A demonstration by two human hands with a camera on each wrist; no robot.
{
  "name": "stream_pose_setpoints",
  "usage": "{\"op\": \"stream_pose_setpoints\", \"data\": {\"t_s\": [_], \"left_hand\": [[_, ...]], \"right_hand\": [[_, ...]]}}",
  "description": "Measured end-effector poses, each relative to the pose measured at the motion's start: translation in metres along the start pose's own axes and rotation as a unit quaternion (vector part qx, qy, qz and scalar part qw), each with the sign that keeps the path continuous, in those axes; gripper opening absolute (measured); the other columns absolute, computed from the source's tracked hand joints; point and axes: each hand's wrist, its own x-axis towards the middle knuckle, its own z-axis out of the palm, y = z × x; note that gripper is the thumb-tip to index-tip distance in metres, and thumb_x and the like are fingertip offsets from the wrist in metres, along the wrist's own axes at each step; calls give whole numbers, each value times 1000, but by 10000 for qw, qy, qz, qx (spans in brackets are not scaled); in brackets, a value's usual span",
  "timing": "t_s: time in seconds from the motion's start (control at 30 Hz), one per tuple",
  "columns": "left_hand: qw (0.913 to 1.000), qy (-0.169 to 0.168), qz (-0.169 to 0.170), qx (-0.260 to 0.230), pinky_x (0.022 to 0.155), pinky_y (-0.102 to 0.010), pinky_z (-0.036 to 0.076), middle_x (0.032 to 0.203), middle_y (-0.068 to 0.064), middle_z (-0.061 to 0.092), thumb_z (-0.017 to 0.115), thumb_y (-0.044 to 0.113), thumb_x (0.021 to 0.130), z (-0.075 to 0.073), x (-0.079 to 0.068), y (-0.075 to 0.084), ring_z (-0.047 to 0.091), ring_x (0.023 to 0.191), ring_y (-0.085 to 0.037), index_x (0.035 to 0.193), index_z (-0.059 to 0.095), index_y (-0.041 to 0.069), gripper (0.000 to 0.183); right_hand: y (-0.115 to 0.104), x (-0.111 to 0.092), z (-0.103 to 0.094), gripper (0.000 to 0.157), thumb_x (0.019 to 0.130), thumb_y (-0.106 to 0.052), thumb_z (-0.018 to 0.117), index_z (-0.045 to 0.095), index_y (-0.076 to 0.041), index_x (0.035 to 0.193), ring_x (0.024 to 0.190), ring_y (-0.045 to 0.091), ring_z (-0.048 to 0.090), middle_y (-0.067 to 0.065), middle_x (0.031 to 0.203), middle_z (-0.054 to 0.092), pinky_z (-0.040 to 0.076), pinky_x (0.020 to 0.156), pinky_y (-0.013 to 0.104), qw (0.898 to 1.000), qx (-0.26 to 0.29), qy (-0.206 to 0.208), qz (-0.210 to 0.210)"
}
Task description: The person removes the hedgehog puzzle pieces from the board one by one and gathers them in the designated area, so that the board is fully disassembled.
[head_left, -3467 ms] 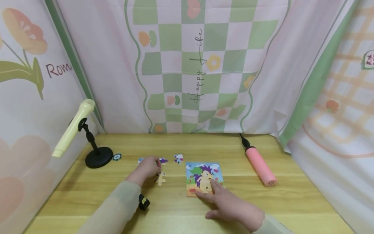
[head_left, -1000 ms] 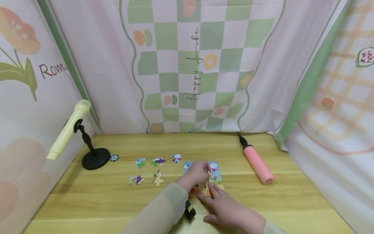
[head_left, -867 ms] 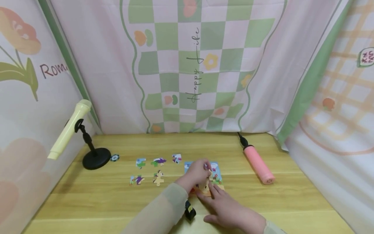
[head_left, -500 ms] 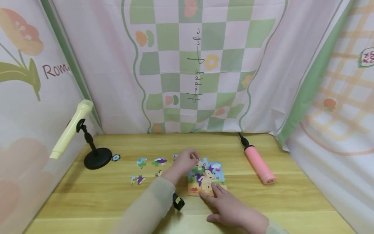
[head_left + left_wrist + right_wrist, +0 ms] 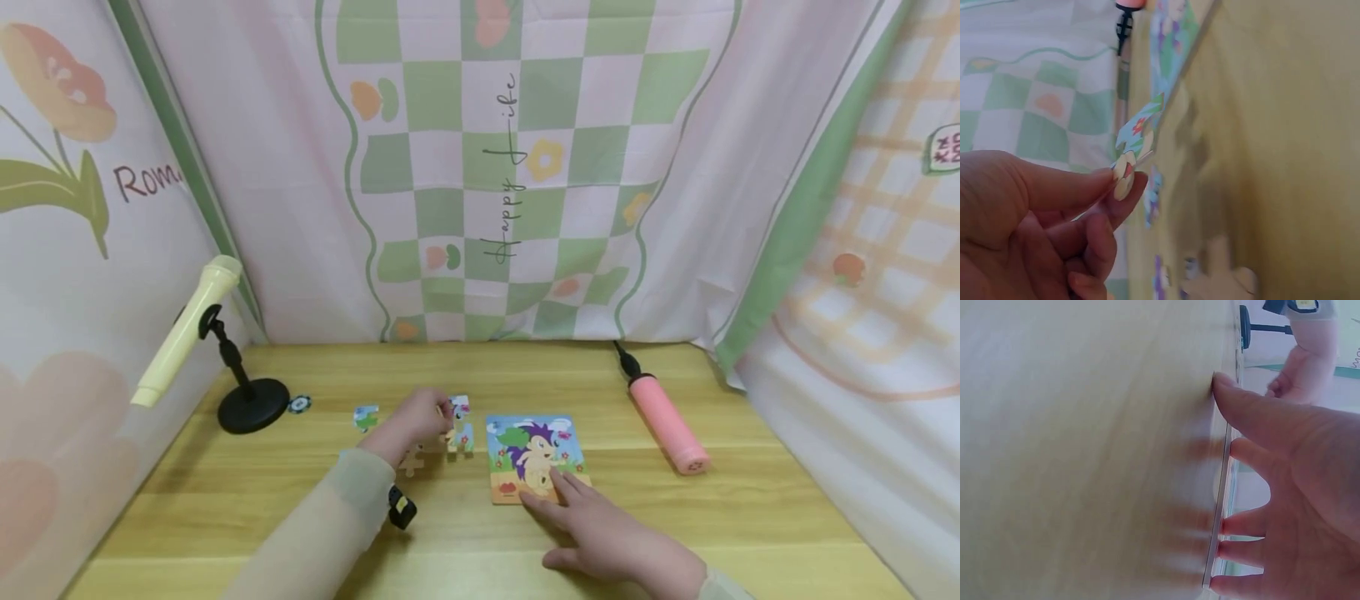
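Observation:
My left hand [image 5: 415, 422] pinches a jigsaw piece [image 5: 1138, 128] between thumb and forefinger, tilted above the table among loose pieces; it shows blue, green, a red flower and beige. One loose piece [image 5: 460, 404] lies just behind it, another [image 5: 365, 417] lies left of the hand, and a beige one [image 5: 411, 462] is partly hidden under the wrist. More are covered by the hand and forearm. Right of these lies a square hedgehog picture board [image 5: 525, 450]. My right hand [image 5: 607, 529] rests its spread, straight fingertips on the board's front edge, thumb on the table.
A cream microphone [image 5: 187, 329] on a black stand [image 5: 253, 404] is at the left, with a small round chip [image 5: 300, 404] beside its base. At the right lies a pink hand pump [image 5: 667, 423]. A patterned curtain [image 5: 495, 208] closes off the back.
The left hand went from the loose pieces to over the board, then back left with a jigsaw piece pinched in it. The right hand has stayed on the board's front edge.

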Motion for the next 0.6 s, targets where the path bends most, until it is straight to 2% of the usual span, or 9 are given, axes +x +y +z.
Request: {"op": "stream_pose_setpoints", "data": {"t_s": [0.13, 0.33, 0.6], "left_hand": [[9998, -165, -17, 99, 54, -29, 43, 80, -5, 57, 62, 0, 90, 6, -2, -7, 51, 64, -17, 80, 59, 7, 13], [9996, -31, 114, 258, 55, -29, 42, 73, -4, 54, 62, -3, 88, 16, -5, -5, 50, 65, -18, 76, 56, 6, 16], [9990, 38, -75, 449, 55, -32, 45, 76, -4, 55, 62, -2, 87, 23, -2, -5, 52, 67, -19, 79, 57, 8, 14]], "right_hand": [[0, 1, 1, 77, 88, -57, 63, 33, -32, 154, 139, 54, 21, 31, 156, 17, 25, 104, 69, 10000, 17, 9, 6], [-1, 0, 1, 77, 87, -57, 63, 34, -32, 154, 139, 54, 21, 30, 156, 19, 25, 104, 69, 10000, 37, 2, 17], [-1, 0, 0, 77, 87, -56, 63, 34, -32, 154, 139, 53, 21, 30, 156, 18, 25, 104, 69, 10000, 55, -1, 30]]}}
